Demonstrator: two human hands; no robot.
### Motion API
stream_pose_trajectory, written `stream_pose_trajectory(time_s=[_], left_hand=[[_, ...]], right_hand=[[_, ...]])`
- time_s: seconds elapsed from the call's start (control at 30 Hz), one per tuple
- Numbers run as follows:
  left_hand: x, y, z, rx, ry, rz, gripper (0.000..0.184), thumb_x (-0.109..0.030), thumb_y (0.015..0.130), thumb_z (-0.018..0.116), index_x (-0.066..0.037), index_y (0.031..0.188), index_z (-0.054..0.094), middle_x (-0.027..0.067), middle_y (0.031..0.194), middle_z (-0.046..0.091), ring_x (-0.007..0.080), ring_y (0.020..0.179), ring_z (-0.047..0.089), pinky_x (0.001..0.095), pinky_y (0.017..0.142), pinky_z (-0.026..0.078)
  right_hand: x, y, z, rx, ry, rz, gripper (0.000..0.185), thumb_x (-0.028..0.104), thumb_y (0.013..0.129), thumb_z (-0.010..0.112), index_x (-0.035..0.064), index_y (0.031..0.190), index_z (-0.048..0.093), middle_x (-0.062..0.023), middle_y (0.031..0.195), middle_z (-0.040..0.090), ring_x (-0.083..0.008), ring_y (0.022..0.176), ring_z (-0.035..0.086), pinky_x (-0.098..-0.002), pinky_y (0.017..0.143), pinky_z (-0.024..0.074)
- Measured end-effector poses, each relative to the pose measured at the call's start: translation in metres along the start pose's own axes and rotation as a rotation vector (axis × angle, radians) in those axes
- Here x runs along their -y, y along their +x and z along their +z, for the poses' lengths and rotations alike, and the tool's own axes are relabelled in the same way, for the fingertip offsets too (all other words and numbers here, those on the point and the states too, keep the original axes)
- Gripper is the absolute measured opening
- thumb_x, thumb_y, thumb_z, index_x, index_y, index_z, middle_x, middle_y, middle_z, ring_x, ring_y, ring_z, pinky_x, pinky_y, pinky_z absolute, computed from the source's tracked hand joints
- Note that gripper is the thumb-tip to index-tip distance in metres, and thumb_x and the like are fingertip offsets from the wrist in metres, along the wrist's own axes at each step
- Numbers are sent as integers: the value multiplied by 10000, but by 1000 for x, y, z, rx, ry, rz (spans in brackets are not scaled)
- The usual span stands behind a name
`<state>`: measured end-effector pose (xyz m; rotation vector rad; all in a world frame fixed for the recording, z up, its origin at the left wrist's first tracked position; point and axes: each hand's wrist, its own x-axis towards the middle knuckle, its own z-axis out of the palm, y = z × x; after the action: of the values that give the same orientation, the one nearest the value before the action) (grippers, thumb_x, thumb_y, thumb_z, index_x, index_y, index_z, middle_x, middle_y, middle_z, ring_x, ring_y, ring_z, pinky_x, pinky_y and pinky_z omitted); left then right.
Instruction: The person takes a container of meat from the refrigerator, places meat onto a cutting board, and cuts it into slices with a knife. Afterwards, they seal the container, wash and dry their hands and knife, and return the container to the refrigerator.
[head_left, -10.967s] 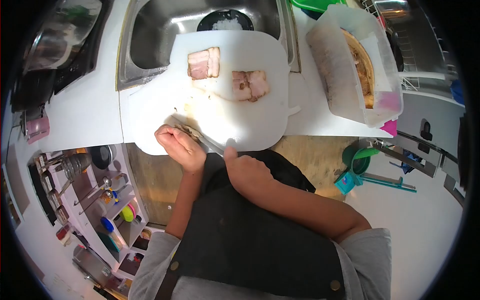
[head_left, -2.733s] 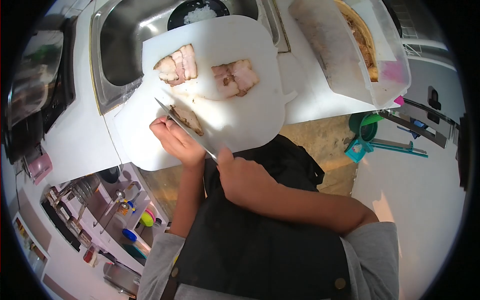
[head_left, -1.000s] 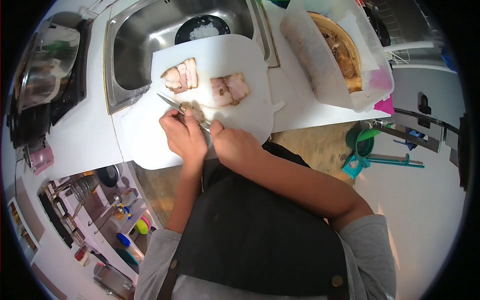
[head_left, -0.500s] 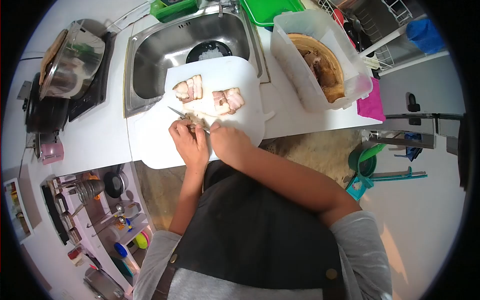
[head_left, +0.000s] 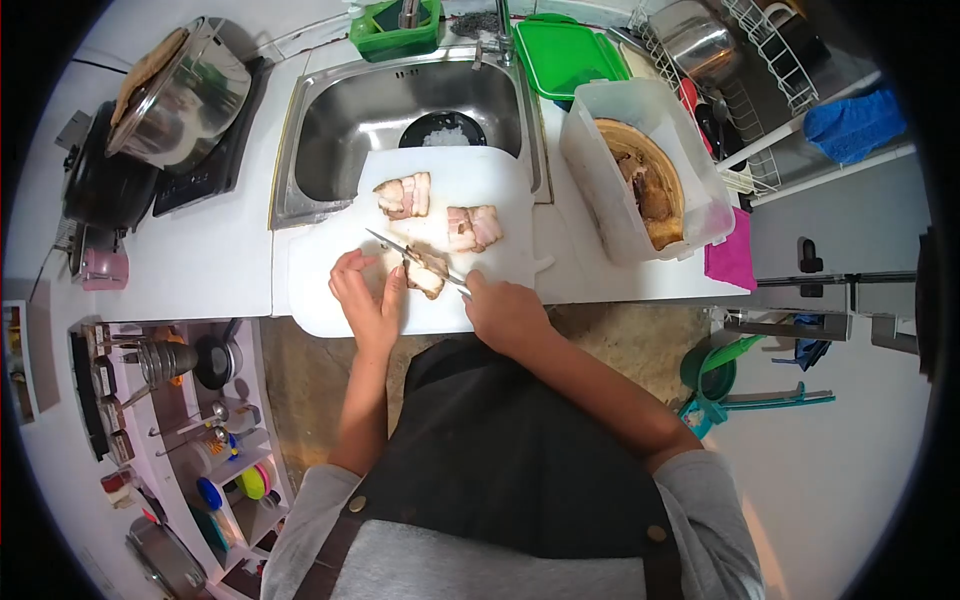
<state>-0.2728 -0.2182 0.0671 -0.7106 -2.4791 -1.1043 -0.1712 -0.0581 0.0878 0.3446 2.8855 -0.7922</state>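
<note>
My right hand (head_left: 505, 312) is closed round the handle of a knife (head_left: 385, 239), whose blade points up and left across a chunk of cooked meat, looking like pork belly (head_left: 428, 276). Left of that chunk is my left hand (head_left: 365, 302), its fingers apart and its thumb close to the meat's edge; whether it touches is hard to tell. Two groups of sliced meat, the upper one (head_left: 404, 196) and the right one (head_left: 474, 228), lie farther back on the white cutting board (head_left: 330, 270). The knife handle is mostly hidden in my fist.
Behind the board is a steel sink (head_left: 350, 100) with a black colander (head_left: 410, 133) holding something white. At right stands a clear plastic bin (head_left: 590, 190) with a round wooden board (head_left: 675, 170) in it. A steel pot (head_left: 205, 110) and a hob (head_left: 205, 180) are at left.
My hands have moved apart, my right hand going right with the knife. The meat chunk between them now shows more fully. My view has shifted slightly.
</note>
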Motion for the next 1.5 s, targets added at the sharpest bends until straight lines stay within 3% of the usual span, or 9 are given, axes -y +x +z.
stream_pose_trajectory(time_s=[0.2,0.27,0.3,0.6,0.8,0.93,1.03,1.3,1.5], left_hand=[[-1,34,-24,303,56,327,636,-484,628,694,-121,1137,582,94,1208,522,325,1201,400,439,1042,229],[5,40,-26,626,88,368,520,-447,655,679,-147,1075,625,57,1064,607,279,1146,464,432,1044,224],[7,42,-26,588,46,419,394,-370,704,678,-159,1036,652,39,945,646,241,1041,539,423,1037,211],[25,81,-31,1102,-300,143,200,-139,760,671,-61,943,685,114,830,657,251,760,611,307,677,476],[30,80,-25,1029,-390,280,163,23,724,623,-17,866,692,100,845,675,232,772,624,322,726,500],[27,78,-23,1075,-412,172,97,-7,742,625,3,829,667,105,807,663,236,758,618,319,712,495],[27,76,-18,939,-258,402,74,-51,781,614,16,808,629,127,743,627,245,722,605,336,662,477],[32,76,-8,833,-197,32,151,-129,841,599,10,795,561,114,591,503,185,531,426,312,536,391],[31,84,-7,923,-183,24,163,-138,850,595,8,786,559,77,560,456,147,530,385,297,519,369]], right_hand=[[7,-7,-13,-26,-61,-87,147,186,832,519,45,859,490,-147,636,587,-311,571,611,-433,509,474],[10,-8,-10,-63,-102,-118,126,167,817,525,50,854,496,-140,636,582,-298,566,612,-421,495,474],[11,-8,-8,-101,-143,-149,108,148,802,530,56,849,501,-133,636,577,-284,561,612,-408,482,474],[16,-4,-4,-238,-306,-285,175,99,754,546,65,925,565,-119,675,577,-253,571,622,-355,461,476],[16,-1,3,-104,-201,-187,98,179,808,548,101,867,539,-89,635,541,-251,544,608,-377,456,471],[17,-2,2,-120,-221,-225,88,104,760,543,70,841,537,-130,685,589,-248,574,632,-360,468,488],[18,-3,1,-141,-254,-197,68,103,757,545,69,814,534,-123,675,588,-245,576,633,-358,456,485],[23,-12,4,-247,-327,-246,171,107,765,543,56,924,582,-87,652,569,-210,544,612,-316,446,476],[14,-10,-3,-188,-400,-258,129,140,792,521,123,909,571,-65,676,549,-220,548,586,-360,456,459]])
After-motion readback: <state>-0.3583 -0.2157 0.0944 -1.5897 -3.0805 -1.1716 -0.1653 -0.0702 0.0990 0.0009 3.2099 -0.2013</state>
